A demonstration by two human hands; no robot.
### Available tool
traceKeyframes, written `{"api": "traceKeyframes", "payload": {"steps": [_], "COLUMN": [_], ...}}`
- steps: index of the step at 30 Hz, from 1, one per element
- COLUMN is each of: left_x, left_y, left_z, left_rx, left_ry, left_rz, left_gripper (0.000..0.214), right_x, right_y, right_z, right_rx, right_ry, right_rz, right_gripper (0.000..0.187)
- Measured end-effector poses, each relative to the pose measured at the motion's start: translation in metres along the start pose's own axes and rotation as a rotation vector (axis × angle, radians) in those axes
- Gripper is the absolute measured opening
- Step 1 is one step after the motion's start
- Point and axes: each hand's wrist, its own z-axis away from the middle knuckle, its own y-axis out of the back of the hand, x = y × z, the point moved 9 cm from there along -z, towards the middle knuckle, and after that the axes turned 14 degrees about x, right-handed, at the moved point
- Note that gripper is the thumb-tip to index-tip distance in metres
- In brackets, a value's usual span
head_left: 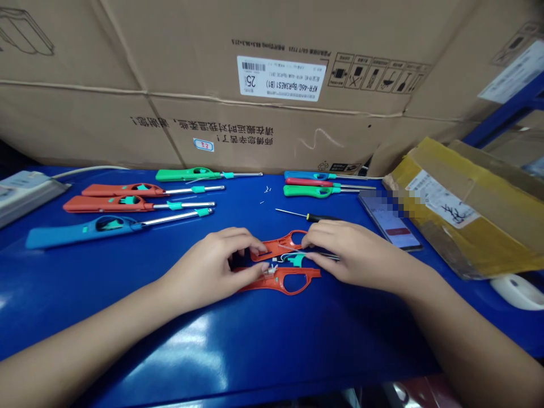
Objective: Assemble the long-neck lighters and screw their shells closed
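Left hand (pixel 216 265) half-open over two hollow orange plastic shells (pixel 274 285), right hand (pixel 346 249) at their right, can't tell its grip

Hands: two, left hand (pixel 221 263), right hand (pixel 346 246). Orange shell halves: two, far half (pixel 272 247), near half (pixel 274 285). Loose teal piece (pixel 296 260): one. Left lighters (pixel 93 204): four (one green, two orange, one blue). Right lighters (pixel 297 191): three (one blue, one red, one green). Screwdriver (pixel 313 217), phone (pixel 395 224), mouse (pixel 518 292), yellow-taped parcel (pixel 497 226): one each. White slivers (pixel 267 189): several, exact number unclear.
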Motion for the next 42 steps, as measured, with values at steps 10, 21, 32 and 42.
{"api": "traceKeyframes", "payload": {"steps": [10, 21, 32, 42], "left_x": [0.005, 0.007, 0.019, -0.010], "left_y": [-0.006, -0.011, -0.005, 0.005], "left_z": [0.007, 0.008, 0.007, -0.006], "left_rx": [-0.104, -0.093, 0.011, 0.106], "left_ry": [-0.051, -0.188, -0.206, 0.014], "left_rz": [0.036, -0.040, -0.150, 0.045], "left_gripper": [0.019, 0.027, 0.035, 0.029], "right_x": [-0.002, 0.011, 0.027, 0.033], "right_y": [-0.011, -0.005, 0.005, -0.002], "right_z": [-0.004, -0.001, -0.002, -0.004], "right_rx": [-0.040, 0.023, 0.143, 0.131], "right_ry": [0.004, -0.057, -0.190, -0.297], "right_rz": [0.007, 0.029, -0.006, -0.143], "right_gripper": [0.016, 0.021, 0.025, 0.015]}}
